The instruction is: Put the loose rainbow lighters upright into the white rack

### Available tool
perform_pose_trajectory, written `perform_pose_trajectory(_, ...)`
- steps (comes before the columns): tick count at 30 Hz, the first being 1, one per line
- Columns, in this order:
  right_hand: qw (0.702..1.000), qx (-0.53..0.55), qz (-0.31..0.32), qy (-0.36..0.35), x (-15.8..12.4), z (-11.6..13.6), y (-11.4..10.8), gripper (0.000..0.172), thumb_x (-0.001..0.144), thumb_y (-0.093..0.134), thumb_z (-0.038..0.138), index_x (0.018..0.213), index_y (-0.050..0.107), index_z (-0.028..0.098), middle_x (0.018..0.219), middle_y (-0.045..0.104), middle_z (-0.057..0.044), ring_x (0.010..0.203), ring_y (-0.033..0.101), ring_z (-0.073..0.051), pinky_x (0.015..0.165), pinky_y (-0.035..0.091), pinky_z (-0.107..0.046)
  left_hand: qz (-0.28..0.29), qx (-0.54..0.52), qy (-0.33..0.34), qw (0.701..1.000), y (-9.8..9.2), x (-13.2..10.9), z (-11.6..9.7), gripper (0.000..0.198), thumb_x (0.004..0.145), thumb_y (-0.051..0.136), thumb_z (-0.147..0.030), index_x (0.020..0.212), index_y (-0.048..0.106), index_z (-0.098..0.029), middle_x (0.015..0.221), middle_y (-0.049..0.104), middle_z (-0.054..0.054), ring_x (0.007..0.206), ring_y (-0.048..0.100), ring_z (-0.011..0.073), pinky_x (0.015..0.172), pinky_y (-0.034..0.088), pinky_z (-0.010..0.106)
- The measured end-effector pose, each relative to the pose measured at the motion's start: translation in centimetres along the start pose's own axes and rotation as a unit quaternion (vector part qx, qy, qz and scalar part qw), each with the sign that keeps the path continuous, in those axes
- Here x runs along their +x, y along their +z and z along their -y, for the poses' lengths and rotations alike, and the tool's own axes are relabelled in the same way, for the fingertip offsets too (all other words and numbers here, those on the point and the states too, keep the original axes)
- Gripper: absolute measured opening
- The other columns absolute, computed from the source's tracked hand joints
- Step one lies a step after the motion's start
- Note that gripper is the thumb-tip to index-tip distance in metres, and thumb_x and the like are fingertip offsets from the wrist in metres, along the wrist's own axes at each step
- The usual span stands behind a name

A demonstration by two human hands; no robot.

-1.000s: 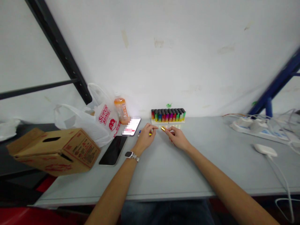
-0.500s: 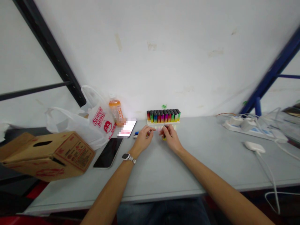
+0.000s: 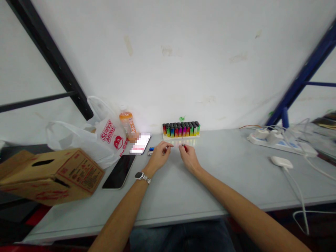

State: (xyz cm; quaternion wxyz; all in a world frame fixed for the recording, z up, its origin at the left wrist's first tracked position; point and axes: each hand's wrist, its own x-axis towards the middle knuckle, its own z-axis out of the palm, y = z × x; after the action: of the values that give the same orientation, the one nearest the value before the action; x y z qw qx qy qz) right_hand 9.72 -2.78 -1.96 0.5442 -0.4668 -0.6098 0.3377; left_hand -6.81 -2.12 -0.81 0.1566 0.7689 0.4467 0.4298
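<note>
Several colourful lighters with black tops stand upright in rows in a pale tray against the wall. In front of it, my left hand, with a watch on the wrist, is curled, its fingertips near a small object too small to name. My right hand is closed just to the right, its thumb and finger pinched at a small dark and red item I cannot make out. A gap separates the two hands. Beside my left fingers lie a blue item and a silvery one.
Left on the grey table are a cardboard box, a white plastic bag, an orange drink bottle, a dark phone and a lit-screen phone. A power strip and white charger lie right.
The fingers of my right hand have drawn together into a tighter pinch, and the yellow item seen beneath them earlier no longer shows. The whole view has shifted slightly.
</note>
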Motion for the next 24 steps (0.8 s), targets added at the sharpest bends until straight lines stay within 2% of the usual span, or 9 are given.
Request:
perform_pose_trajectory(4, 0.999, 0.016, 0.04, 0.001, -0.4, 0.2, -0.1, 0.049, 0.087, 0.048, 0.062, 0.061, 0.041, 0.021, 0.055, 0.033, 0.005, 0.054, 0.033, -0.011, 0.054, 0.024, -0.027, -0.003, -0.009, 0.003, 1.0, 0.0, 0.0, 0.0, 0.02, 0.094, 0.05, -0.022, 0.097, 0.069, -0.017, 0.088, 0.061, 0.003, 0.067, 0.053, 0.0118, 0.065, 0.044, 0.026)
perform_pose_trajectory(7, 0.999, 0.015, 0.036, 0.005, -0.4, 0.2, -0.2, 0.051, 0.087, 0.048, 0.064, 0.061, 0.041, 0.021, 0.054, 0.033, 0.005, 0.054, 0.032, -0.011, 0.054, 0.024, -0.028, -0.004, -0.01, 0.003, 1.0, 0.1, 0.0, 0.1, 0.02, 0.094, 0.05, -0.023, 0.097, 0.069, -0.017, 0.087, 0.062, 0.003, 0.066, 0.053, 0.0116, 0.065, 0.044, 0.025)
perform_pose_trajectory(14, 1.0, -0.025, 0.003, 0.004, 0.2, -0.3, 0.2, 0.037, 0.086, 0.043, 0.047, 0.06, 0.041, 0.022, 0.055, 0.037, 0.004, 0.057, 0.036, -0.012, 0.055, 0.025, -0.028, -0.008, -0.014, 0.005, 1.0, 0.3, 0.0, 0.0, 0.021, 0.093, 0.05, -0.021, 0.098, 0.07, -0.018, 0.088, 0.063, 0.003, 0.065, 0.053, 0.0109, 0.063, 0.044, 0.025)
perform_pose_trajectory(16, 1.0, -0.024, 0.011, 0.0, 0.2, -0.5, 0.3, 0.038, 0.087, 0.044, 0.048, 0.061, 0.042, 0.021, 0.056, 0.039, 0.004, 0.058, 0.037, -0.012, 0.055, 0.026, -0.028, -0.015, -0.024, 0.005, 1.0, 0.4, 0.0, -0.3, 0.02, 0.092, 0.052, -0.023, 0.098, 0.07, -0.017, 0.087, 0.063, 0.003, 0.065, 0.054, 0.0108, 0.063, 0.044, 0.025)
perform_pose_trajectory(20, 0.998, 0.036, 0.057, 0.011, -0.2, -0.5, 0.3, 0.044, 0.088, 0.049, 0.062, 0.07, 0.045, 0.022, 0.056, 0.041, 0.005, 0.056, 0.038, -0.012, 0.053, 0.028, -0.027, -0.01, -0.107, -0.014, 0.994, 1.0, 0.0, -1.1, 0.019, 0.089, 0.061, -0.03, 0.099, 0.069, -0.016, 0.086, 0.065, 0.004, 0.07, 0.059, 0.0123, 0.065, 0.048, 0.025)
perform_pose_trajectory(24, 0.985, 0.14, 0.084, 0.062, -0.6, -0.4, 0.5, 0.05, 0.088, 0.043, 0.072, 0.08, 0.043, 0.023, 0.059, 0.041, 0.006, 0.051, 0.037, -0.012, 0.047, 0.027, -0.025, -0.01, -0.201, -0.047, 0.978, 2.3, 0.0, -1.0, 0.026, 0.085, 0.068, -0.036, 0.102, 0.069, -0.016, 0.088, 0.068, 0.005, 0.073, 0.063, 0.0134, 0.069, 0.053, 0.027)
